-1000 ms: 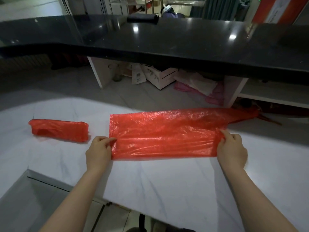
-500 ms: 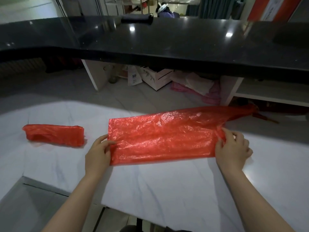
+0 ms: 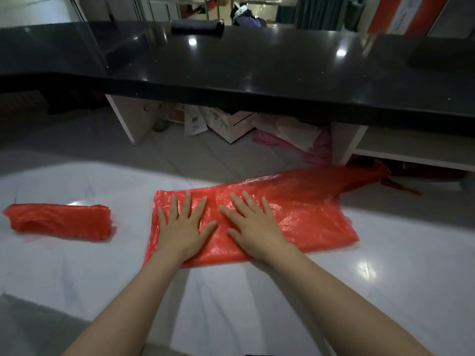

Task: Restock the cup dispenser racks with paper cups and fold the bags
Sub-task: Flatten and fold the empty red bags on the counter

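- Bag (image 3: 303, 217): red plastic, flat on the white table (image 3: 385, 278) at frame centre; long axis runs left to right, its gathered end trailing toward the upper right.
- Left hand (image 3: 183, 227) and right hand (image 3: 253, 226): palms down, fingers straight and spread, side by side, pressing the bag's left half.
- Folded bag (image 3: 60, 222): left of frame, apart.
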Demonstrator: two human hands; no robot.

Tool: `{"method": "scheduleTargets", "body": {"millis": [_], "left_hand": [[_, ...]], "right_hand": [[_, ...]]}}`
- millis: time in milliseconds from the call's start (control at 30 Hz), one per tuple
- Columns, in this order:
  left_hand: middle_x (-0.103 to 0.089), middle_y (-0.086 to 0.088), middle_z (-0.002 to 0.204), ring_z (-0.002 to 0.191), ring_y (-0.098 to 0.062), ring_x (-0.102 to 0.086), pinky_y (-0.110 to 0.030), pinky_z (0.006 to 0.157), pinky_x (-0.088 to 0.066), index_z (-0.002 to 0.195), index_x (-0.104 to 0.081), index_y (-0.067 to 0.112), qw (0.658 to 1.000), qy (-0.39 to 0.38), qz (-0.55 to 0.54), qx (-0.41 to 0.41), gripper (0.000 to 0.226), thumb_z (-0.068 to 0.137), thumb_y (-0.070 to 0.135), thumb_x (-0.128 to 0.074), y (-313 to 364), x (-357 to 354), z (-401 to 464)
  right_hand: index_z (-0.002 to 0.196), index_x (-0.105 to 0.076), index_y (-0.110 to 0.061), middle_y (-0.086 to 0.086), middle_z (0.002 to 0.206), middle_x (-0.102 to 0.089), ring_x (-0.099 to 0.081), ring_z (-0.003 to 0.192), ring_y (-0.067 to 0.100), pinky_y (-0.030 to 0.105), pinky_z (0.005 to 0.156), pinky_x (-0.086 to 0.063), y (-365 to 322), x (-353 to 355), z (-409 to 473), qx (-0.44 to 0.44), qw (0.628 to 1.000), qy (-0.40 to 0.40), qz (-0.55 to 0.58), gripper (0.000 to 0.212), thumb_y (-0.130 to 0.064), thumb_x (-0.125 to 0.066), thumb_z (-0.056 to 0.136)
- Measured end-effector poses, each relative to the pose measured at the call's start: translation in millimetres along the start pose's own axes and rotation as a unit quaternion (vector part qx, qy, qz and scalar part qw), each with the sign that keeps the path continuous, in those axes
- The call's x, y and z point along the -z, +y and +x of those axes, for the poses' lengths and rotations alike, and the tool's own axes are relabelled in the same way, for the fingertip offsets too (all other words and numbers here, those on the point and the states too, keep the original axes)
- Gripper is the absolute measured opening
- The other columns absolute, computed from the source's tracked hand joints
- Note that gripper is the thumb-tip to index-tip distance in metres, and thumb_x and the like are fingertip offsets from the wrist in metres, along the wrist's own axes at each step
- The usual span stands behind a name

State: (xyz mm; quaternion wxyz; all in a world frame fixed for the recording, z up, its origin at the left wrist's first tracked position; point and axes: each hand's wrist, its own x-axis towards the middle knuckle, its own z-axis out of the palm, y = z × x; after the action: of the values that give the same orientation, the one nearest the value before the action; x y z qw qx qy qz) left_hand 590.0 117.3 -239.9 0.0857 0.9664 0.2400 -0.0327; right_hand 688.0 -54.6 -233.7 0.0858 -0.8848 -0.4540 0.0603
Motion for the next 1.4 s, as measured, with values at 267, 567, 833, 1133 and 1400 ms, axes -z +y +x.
{"method": "scheduleTargets", "body": {"millis": [267, 567, 833, 1133, 1400], "left_hand": [[0.015, 0.004, 0.159, 0.145, -0.03, 0.016, -0.057, 0.112, 0.012, 0.141, 0.017, 0.053, 1.0, -0.013, 0.028, -0.004, 0.079, 0.071, 0.086, 0.004, -9.0, -7.6, 15.5], [0.013, 0.005, 0.159, 0.145, -0.028, 0.013, -0.055, 0.113, 0.011, 0.139, 0.021, 0.054, 0.999, 0.002, 0.03, -0.027, 0.078, 0.07, 0.087, 0.005, -11.4, -9.1, 27.5], [0.014, 0.006, 0.159, 0.146, -0.028, 0.013, -0.055, 0.113, 0.01, 0.136, 0.024, 0.054, 0.997, -0.012, 0.034, -0.064, 0.079, 0.067, 0.088, 0.007, -14.8, -7.0, 22.2], [0.013, 0.007, 0.158, 0.146, -0.026, 0.013, -0.054, 0.114, 0.011, 0.134, 0.025, 0.056, 0.995, -0.014, 0.032, -0.093, 0.078, 0.066, 0.089, 0.007, -19.1, -9.3, -2.6], [0.018, 0.006, 0.157, 0.145, -0.027, 0.017, -0.054, 0.113, 0.014, 0.136, 0.025, 0.054, 0.994, -0.034, 0.034, -0.1, 0.081, 0.066, 0.089, 0.006, -27.0, -9.9, -46.5]], "right_hand": [[0.148, -0.011, -0.042, 0.0, 0.16, -0.007, -0.003, 0.146, 0.025, 0.049, 0.115, -0.003, 81.9, 2.5, 18.4, -0.176, 0.984, 0.024, -0.028, 0.074, -0.075, -0.015, 0.081], [0.147, -0.006, -0.043, 0.002, 0.16, 0.003, 0.007, 0.144, 0.039, 0.067, 0.107, 0.002, 139.9, 19.0, -14.5, -0.398, 0.917, 0.025, -0.008, 0.082, -0.083, -0.014, 0.076], [0.147, -0.012, -0.042, 0.013, 0.159, 0.003, 0.008, 0.144, 0.036, 0.069, 0.106, 0.003, 125.7, 20.6, -45.8, -0.448, 0.892, 0.051, 0.023, 0.082, -0.084, -0.016, 0.076], [0.148, -0.011, -0.04, 0.015, 0.158, 0.01, 0.011, 0.144, 0.035, 0.066, 0.107, 0.005, 102.2, 10.1, -87.7, -0.475, 0.877, 0.056, 0.037, 0.086, -0.085, -0.014, 0.075], [0.151, 0.005, -0.023, 0.018, 0.157, 0.014, 0.015, 0.144, 0.035, 0.066, 0.109, 0.004, 72.6, 4.3, -124.4, -0.49, 0.87, 0.042, 0.032, 0.1, -0.085, -0.012, 0.074]]}}
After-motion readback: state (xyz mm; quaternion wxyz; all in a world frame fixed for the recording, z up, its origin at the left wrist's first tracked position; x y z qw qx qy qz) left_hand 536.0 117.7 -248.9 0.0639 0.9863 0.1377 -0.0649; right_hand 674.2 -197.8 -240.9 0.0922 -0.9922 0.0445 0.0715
